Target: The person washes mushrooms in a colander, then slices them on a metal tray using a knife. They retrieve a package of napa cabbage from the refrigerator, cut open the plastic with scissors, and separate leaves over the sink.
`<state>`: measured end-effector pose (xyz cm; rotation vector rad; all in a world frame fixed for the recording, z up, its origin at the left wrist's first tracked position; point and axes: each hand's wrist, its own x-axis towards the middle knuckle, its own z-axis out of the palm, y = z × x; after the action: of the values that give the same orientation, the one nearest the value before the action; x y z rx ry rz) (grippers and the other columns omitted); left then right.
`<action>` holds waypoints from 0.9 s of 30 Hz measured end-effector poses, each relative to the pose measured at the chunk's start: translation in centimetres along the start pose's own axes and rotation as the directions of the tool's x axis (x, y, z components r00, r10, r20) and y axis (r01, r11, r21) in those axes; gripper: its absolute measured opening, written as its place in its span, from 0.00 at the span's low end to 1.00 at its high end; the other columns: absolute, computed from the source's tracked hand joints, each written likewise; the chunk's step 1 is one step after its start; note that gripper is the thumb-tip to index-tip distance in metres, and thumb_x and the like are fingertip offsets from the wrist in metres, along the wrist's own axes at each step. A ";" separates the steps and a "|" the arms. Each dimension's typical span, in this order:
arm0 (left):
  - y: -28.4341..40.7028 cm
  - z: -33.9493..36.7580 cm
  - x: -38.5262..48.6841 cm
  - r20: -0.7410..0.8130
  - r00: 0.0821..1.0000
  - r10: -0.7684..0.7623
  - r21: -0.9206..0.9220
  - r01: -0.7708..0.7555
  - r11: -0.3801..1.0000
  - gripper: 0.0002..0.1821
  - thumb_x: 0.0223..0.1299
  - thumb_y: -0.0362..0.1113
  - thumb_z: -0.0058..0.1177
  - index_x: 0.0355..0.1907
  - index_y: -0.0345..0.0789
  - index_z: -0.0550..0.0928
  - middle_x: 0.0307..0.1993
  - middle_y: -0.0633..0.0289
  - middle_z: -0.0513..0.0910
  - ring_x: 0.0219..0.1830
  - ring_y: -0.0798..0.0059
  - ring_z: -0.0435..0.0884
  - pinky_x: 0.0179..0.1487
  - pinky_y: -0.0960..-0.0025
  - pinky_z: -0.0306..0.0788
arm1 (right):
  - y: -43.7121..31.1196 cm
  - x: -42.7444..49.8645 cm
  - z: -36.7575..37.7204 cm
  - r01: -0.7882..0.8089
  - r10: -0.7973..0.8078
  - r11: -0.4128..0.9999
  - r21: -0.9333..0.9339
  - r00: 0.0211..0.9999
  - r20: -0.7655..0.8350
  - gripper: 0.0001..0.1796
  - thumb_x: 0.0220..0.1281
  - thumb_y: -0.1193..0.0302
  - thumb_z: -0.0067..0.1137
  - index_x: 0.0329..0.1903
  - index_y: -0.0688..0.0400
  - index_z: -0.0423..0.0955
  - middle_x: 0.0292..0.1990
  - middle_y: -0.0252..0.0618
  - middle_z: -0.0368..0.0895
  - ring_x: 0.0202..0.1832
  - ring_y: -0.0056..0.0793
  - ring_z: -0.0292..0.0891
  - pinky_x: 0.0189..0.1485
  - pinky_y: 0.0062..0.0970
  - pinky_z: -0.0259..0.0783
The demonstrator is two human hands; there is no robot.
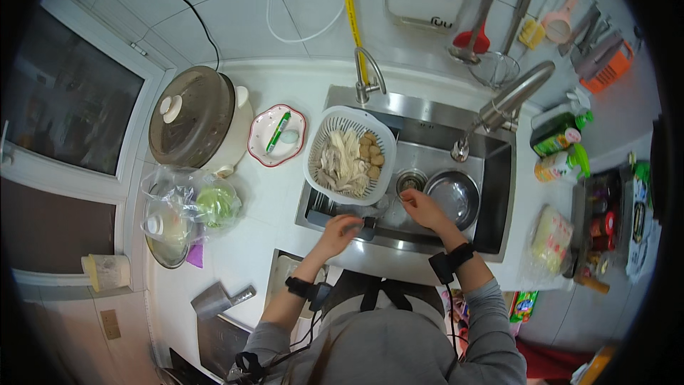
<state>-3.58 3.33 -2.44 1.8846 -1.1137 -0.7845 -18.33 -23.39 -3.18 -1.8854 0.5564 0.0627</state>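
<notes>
My left hand (340,232) is over the sink's front left edge, fingers loosely curled; whether anything is in it cannot be told. My right hand (423,207) reaches over the stainless steel sink (427,144), its fingertips near the drain (411,182). A clear plastic piece (378,207) seems to lie between the hands, below the basket; its contact with the fingers is unclear. The white colander basket (386,171) at the sink's left holds pale torn mushrooms (344,163) and several brown meatball-like pieces (371,155). A round metal bowl (453,198) sits in the sink beside my right hand.
Left of the sink stand a scalloped plate (256,144) with a green tube and a pale egg, a lidded cooker (192,117), and a plastic bag (187,203) with a green vegetable. A cleaver (214,299) lies front left. The faucet (515,91) and bottles (556,139) stand right.
</notes>
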 end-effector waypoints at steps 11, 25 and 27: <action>0.7 -0.8 1.9 0.315 0.949 -0.013 0.497 -0.153 0.854 0.21 0.59 0.49 0.55 0.51 0.41 0.82 0.65 0.62 0.72 0.66 0.58 0.64 0.65 0.51 0.53 | -2.0 -3.9 8.0 0.256 -0.242 0.899 -0.356 0.967 0.085 0.14 0.56 0.73 0.57 0.45 0.62 0.77 0.53 0.49 0.72 0.49 0.45 0.75 0.51 0.35 0.73; -0.8 0.1 3.5 0.217 0.976 0.016 0.419 -0.108 0.902 0.20 0.50 0.49 0.66 0.36 0.34 0.80 0.44 0.52 0.79 0.45 0.48 0.79 0.48 0.50 0.71 | -1.7 -6.4 10.7 0.072 -0.115 0.917 -0.393 0.990 -0.085 0.20 0.60 0.63 0.58 0.50 0.63 0.71 0.52 0.51 0.74 0.49 0.50 0.76 0.50 0.42 0.74; -0.7 0.4 3.2 0.209 0.978 0.021 0.361 -0.097 0.928 0.19 0.49 0.48 0.67 0.36 0.37 0.80 0.40 0.55 0.80 0.45 0.52 0.79 0.48 0.50 0.70 | -0.6 -5.3 12.0 0.034 -0.078 0.958 -0.284 0.987 -0.143 0.26 0.61 0.62 0.58 0.56 0.65 0.66 0.54 0.56 0.73 0.49 0.55 0.75 0.51 0.42 0.73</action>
<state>-2.29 0.57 -3.61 2.1003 -1.5272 -0.7866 -20.15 -10.67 -5.64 -2.1958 0.6237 -0.0437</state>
